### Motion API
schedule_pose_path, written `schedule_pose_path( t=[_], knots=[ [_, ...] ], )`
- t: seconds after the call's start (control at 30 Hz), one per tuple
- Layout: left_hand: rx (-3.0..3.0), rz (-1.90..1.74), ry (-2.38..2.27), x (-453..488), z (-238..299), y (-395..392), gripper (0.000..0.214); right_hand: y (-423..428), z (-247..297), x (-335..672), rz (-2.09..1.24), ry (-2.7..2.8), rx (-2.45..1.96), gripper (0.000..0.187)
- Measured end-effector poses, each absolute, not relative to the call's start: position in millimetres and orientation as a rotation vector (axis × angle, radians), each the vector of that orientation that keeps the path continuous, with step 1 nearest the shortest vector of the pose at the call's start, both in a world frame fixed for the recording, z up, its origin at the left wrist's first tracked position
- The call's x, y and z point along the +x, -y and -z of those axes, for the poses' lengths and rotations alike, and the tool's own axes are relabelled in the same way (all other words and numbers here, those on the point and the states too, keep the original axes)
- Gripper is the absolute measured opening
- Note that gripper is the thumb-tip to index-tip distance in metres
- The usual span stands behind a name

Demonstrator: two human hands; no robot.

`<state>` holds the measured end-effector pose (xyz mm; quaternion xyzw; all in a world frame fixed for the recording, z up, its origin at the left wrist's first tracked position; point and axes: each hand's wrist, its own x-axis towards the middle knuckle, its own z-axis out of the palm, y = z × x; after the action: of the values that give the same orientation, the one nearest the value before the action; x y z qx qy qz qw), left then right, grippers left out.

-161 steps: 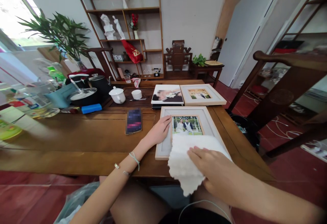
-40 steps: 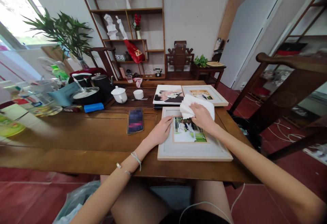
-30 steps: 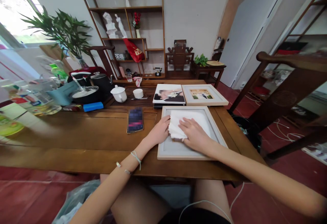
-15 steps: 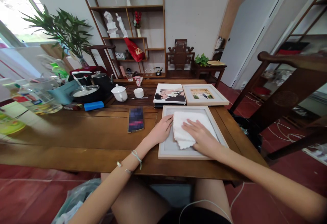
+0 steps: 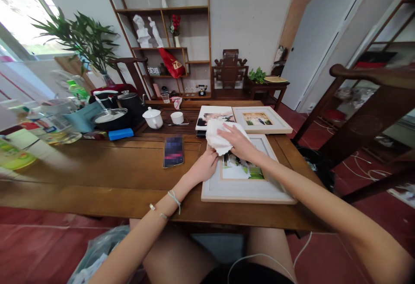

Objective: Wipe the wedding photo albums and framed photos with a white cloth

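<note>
A white cloth (image 5: pixel 214 137) lies bunched over the upper left corner of a pale picture frame (image 5: pixel 243 194). On top of the cloth is my right hand (image 5: pixel 238 142), its fingers bent over and gripping it. My left hand (image 5: pixel 206 166) grips the frame's left side, fingertips close under the cloth's lower edge. Inside the frame's wide light mat, part of a photo (image 5: pixel 238 170) with green and white areas shows; the cloth and my right forearm hide the rest. The frame lies flat near the front edge of the wooden table (image 5: pixel 129 163).
Behind the frame lie a photo panel (image 5: pixel 207 114) and another framed photo (image 5: pixel 259 119). A phone (image 5: pixel 173 151) is to the left. Farther off stand a lidded white bowl (image 5: pixel 152 119), a small white cup (image 5: pixel 177 117), a blue box (image 5: pixel 121 134) and bottles (image 5: pixel 48 124). A wooden chair (image 5: pixel 363 111) is at right.
My right hand has moved the cloth up and left, from the frame's middle to its upper left corner, uncovering part of the photo. My left hand has stayed at the left side.
</note>
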<state>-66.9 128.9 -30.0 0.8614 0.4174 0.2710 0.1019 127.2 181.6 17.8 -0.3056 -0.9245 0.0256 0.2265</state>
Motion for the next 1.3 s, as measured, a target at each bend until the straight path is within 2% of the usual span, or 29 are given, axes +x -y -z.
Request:
schedule_pose_path(
  t=[0.17,0.37,0.57,0.77,0.87,1.03,1.17,1.3],
  knots=[
    [2.526,-0.798,-1.245,-65.5,25.0,-126.1,0.031,-186.6,-16.1,123.2,-0.175,2.716,-0.932,0.069],
    [2.525,-0.829,-1.233,-68.1,34.4,-130.0,0.041,-178.7,-25.5,169.0,-0.046,2.744,-1.123,0.067],
    [2.520,-0.830,-1.243,-68.4,36.9,-131.1,0.042,-166.2,-25.1,210.9,0.115,2.667,-1.397,0.066],
    [2.516,-0.828,-1.255,-67.7,36.6,-130.6,0.043,-99.8,-41.6,180.3,0.114,2.711,-1.627,0.048],
    [2.519,-0.818,-1.257,-67.6,36.1,-130.1,0.043,-51.9,-48.1,161.9,0.004,2.816,-1.578,0.042],
    [2.523,-0.817,-1.243,-67.9,35.0,-129.4,0.042,-18.7,-35.0,158.0,-0.093,2.744,-1.314,0.058],
    [2.528,-0.836,-1.230,-67.7,35.5,-129.9,0.042,-57.3,-10.2,174.9,-0.047,2.621,-1.230,0.068],
    [2.524,-0.822,-1.243,-67.8,35.6,-130.1,0.042,-113.7,2.5,195.6,0.089,2.490,-1.243,0.068]
  ],
)
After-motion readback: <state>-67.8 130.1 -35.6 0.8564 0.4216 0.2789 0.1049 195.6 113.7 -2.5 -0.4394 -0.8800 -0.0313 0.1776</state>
